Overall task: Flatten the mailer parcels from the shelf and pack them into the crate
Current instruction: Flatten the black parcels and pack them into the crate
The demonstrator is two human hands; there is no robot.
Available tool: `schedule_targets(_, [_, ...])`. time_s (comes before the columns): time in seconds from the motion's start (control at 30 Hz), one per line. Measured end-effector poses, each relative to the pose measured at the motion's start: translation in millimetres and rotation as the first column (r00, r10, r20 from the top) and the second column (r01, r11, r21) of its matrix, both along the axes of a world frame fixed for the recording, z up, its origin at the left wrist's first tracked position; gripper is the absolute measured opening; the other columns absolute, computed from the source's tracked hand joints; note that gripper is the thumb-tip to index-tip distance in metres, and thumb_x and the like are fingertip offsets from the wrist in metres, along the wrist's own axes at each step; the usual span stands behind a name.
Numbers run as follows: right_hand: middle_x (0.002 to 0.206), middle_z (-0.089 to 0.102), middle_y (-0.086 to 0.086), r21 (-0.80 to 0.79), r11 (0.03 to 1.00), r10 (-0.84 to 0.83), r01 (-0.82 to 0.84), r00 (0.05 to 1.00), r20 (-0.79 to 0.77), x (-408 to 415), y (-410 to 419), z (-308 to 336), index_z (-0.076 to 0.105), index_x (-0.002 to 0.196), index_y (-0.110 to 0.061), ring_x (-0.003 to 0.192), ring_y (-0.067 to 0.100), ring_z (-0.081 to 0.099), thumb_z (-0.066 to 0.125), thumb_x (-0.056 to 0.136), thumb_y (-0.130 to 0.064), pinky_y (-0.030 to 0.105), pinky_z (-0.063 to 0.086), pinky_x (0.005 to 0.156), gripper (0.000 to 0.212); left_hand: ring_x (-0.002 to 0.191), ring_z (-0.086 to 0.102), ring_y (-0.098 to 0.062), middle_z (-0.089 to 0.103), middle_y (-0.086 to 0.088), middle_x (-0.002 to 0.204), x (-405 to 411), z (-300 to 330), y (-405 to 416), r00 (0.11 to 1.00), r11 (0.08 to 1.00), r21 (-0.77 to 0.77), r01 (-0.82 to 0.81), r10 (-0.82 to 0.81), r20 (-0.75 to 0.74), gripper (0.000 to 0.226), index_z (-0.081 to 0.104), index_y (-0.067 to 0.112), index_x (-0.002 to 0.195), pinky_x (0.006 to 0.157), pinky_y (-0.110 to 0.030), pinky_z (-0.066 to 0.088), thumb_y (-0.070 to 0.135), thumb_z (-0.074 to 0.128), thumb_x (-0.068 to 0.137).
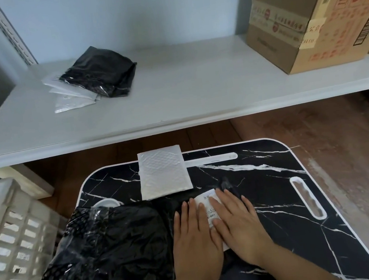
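Nearest the camera, the left hand and right hand lie side by side, palms down, on a black mailer parcel with a white label, which rests on the marble-patterned worktop. Both grips are released: fingers straight and together, pressing flat, clasping nothing.

To flatten it well, I would press from the middle outward toward the edges so trapped air escapes at the open end, keeping the palms spread and the label smooth, not creased.

Just left lies a larger crumpled black bag with a dotted clear wrap. Beyond the fingertips, a white bubble mailer lies flat, hanging slightly over the worktop's far edge. The white slatted crate stands at the left, cut off by the frame, so its contents cannot be seen.

Farther off, the shelf holds more mailers, black over white, and a cardboard box.

The pressed parcel's outline is hard to tell against the dark worktop; the label print is unreadable.
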State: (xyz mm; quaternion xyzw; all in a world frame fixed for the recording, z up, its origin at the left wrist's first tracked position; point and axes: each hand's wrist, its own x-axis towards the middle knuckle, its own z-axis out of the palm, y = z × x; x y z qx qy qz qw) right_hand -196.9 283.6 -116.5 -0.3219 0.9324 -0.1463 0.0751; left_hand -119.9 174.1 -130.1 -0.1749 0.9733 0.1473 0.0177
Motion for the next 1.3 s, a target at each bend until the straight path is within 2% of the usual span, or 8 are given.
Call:
schedule_targets(0.2, [0.135, 0.040, 0.007, -0.097, 0.865, -0.437, 0.493, 0.834, 0.337, -1, -3, 36, 0.033, 0.141, -0.016, 0.120, 0.022, 0.046, 0.069, 0.083, -0.041, 0.028, 0.039, 0.094, 0.073, 0.145, 0.003, -0.025, -0.001, -0.010, 0.158, -6, 45, 9, 0.935, 0.873, 0.389, -0.294, 0.347, -0.073, 0.064, 0.026, 0.016, 0.148, 0.117, -0.030, 0.011, 0.023, 0.054, 0.091])
schedule_targets(0.27, [0.131, 0.044, 0.007, -0.089, 0.836, -0.476, 0.542, 0.795, 0.376, 6, 2, 41, 0.033, 0.140, -0.017, 0.112, 0.023, 0.053, 0.068, 0.085, -0.035, 0.028, 0.042, 0.086, 0.067, 0.146, 0.003, -0.020, 0.002, -0.006, 0.158, -2, 47, 8, 0.918, 0.845, 0.446, -0.295, 0.381, -0.114, 0.062, 0.026, 0.017, 0.148, 0.116, -0.025, 0.011, 0.018, 0.054, 0.092])
schedule_targets(0.4, [0.141, 0.049, 0.005, -0.014, 0.973, -0.228, 0.229, 0.960, -0.163, 21, 22, 25, 0.052, 0.136, -0.022, 0.128, 0.024, 0.045, 0.047, 0.094, -0.045, 0.039, 0.035, 0.099, 0.048, 0.134, 0.036, -0.025, 0.049, -0.008, 0.142, 22, 27, 2, 0.991, 0.988, 0.155, 0.006, 0.015, -0.133, 0.044, 0.059, 0.016, 0.130, 0.114, -0.034, 0.020, 0.037, 0.041, 0.095])
schedule_targets(0.53, [0.154, 0.032, -0.006, 0.122, 0.992, 0.042, -0.021, 0.985, -0.167, 40, 33, -4, 0.041, 0.144, -0.022, 0.143, 0.016, 0.022, 0.015, 0.102, -0.047, 0.043, 0.022, 0.105, 0.056, 0.136, 0.033, -0.026, 0.044, -0.008, 0.146, 42, 5, 3, 0.992, 0.991, 0.052, 0.127, -0.125, -0.028, 0.059, 0.038, 0.015, 0.140, 0.108, -0.042, 0.020, 0.046, 0.010, 0.099])
schedule_targets(0.83, [0.159, 0.020, -0.003, 0.098, 0.995, 0.036, -0.017, 0.979, -0.202, 40, 33, -18, 0.030, 0.149, -0.018, 0.145, 0.018, 0.019, 0.014, 0.103, -0.044, 0.050, 0.017, 0.109, 0.056, 0.138, 0.032, -0.029, 0.039, -0.010, 0.150, 42, -5, 4, 0.970, 0.985, -0.049, 0.164, -0.170, -0.172, 0.063, 0.036, 0.013, 0.142, 0.105, -0.045, 0.027, 0.044, 0.040, 0.088])
schedule_targets(1.07, [0.160, 0.015, -0.004, 0.172, 0.985, -0.017, 0.025, 0.999, -0.048, 42, 31, -10, 0.035, 0.147, -0.021, 0.143, 0.015, 0.019, 0.013, 0.101, -0.052, 0.046, 0.014, 0.109, 0.060, 0.146, 0.005, -0.022, 0.038, -0.008, 0.149, 39, 0, 3, 0.987, 0.988, 0.000, 0.153, -0.152, -0.046, 0.065, 0.036, 0.014, 0.140, 0.111, -0.039, 0.011, 0.047, 0.040, 0.085])
schedule_targets(1.2, [0.159, 0.004, -0.001, -0.004, 0.940, -0.338, 0.342, 0.932, 0.128, 42, 25, 23, 0.014, 0.152, -0.019, 0.142, 0.016, 0.011, 0.044, 0.085, -0.067, 0.037, 0.018, 0.114, 0.088, 0.146, -0.009, -0.024, -0.006, -0.005, 0.159, 29, 33, 0, 0.985, 0.961, 0.235, -0.145, 0.163, -0.058, 0.079, 0.010, 0.013, 0.152, 0.117, -0.029, 0.005, 0.041, 0.051, 0.091])
schedule_targets(1.3, [0.130, 0.047, 0.013, -0.116, 0.684, -0.632, 0.720, 0.665, 0.398, 41, 21, 38, 0.045, 0.133, -0.008, 0.122, 0.027, 0.042, 0.079, 0.070, -0.048, 0.037, 0.039, 0.102, 0.082, 0.131, 0.035, -0.026, 0.032, -0.014, 0.144, 26, 50, -3, 0.857, 0.754, 0.418, -0.507, 0.492, 0.151, 0.081, 0.029, 0.008, 0.145, 0.106, -0.028, 0.032, 0.032, 0.070, 0.079])
